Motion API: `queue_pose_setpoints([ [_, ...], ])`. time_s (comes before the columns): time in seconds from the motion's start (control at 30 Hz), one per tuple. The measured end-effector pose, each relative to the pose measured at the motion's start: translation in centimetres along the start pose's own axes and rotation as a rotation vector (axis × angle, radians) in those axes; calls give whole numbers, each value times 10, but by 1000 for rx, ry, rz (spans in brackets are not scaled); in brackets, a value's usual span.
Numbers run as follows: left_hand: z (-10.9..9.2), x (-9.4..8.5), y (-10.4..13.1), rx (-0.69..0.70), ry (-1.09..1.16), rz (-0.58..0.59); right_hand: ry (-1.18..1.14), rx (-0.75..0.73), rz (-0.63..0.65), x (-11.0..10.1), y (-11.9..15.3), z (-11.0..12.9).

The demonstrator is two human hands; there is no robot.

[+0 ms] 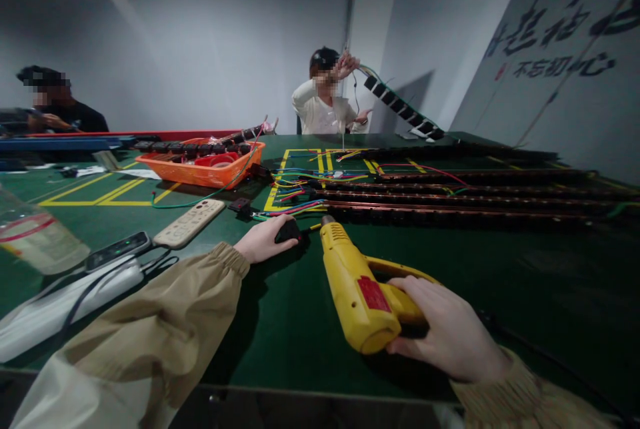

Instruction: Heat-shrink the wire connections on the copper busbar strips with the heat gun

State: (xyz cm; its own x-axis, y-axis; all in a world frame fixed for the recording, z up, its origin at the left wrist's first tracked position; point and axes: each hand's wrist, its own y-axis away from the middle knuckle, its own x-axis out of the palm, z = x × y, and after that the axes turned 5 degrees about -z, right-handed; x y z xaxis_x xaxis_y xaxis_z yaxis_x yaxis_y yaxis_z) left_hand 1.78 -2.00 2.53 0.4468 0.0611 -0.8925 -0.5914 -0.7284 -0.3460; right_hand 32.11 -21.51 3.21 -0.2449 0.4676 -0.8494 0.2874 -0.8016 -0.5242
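Note:
My right hand point(445, 322) is wrapped round the handle of a yellow heat gun point(350, 282), whose metal nozzle points away from me at the near ends of the wires. My left hand point(265, 240) is closed on a small black block point(289, 232), perhaps a connector; its kind is not clear. A short yellow wire point(315, 226) runs between that block and the nozzle. Just beyond both hands, coloured wires point(300, 208) come out of long black strips with copper-coloured edges point(450, 209). Another black connector point(241, 208) lies left of these wires.
An orange basket point(200, 174) holds black parts and red items. On the left are a beige power strip point(190, 224), a phone-like device point(119, 250), a white power strip point(75, 306) and a plastic bottle point(40, 236). A person opposite point(325, 106) lifts a wired black strip; another sits far left.

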Motion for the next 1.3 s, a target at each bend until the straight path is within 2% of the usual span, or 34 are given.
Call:
queue_pose_setpoints([
  [0.17,-5,-5,2,1,-65,16,41,30,20,-1,0,-3],
  [0.3,-10,-4,3,41,-56,-40,65,3,-14,-1,1,-1],
  [0.47,-13,5,0,-121,60,-119,100,-33,-59,-1,0,7],
  [0.63,-11,11,-5,-62,228,-121,94,-76,-56,-4,-1,20],
  [0.83,-7,14,-10,-26,271,-100,9,-106,-66,-2,-1,41],
  [0.97,-9,15,-11,-30,264,-139,-51,-104,-92,1,1,51],
  [1.1,-10,13,-9,-45,203,-170,-85,-78,-82,2,1,50],
  [1.3,-5,12,-6,-2,123,-133,-84,-72,-38,-1,-3,37],
])
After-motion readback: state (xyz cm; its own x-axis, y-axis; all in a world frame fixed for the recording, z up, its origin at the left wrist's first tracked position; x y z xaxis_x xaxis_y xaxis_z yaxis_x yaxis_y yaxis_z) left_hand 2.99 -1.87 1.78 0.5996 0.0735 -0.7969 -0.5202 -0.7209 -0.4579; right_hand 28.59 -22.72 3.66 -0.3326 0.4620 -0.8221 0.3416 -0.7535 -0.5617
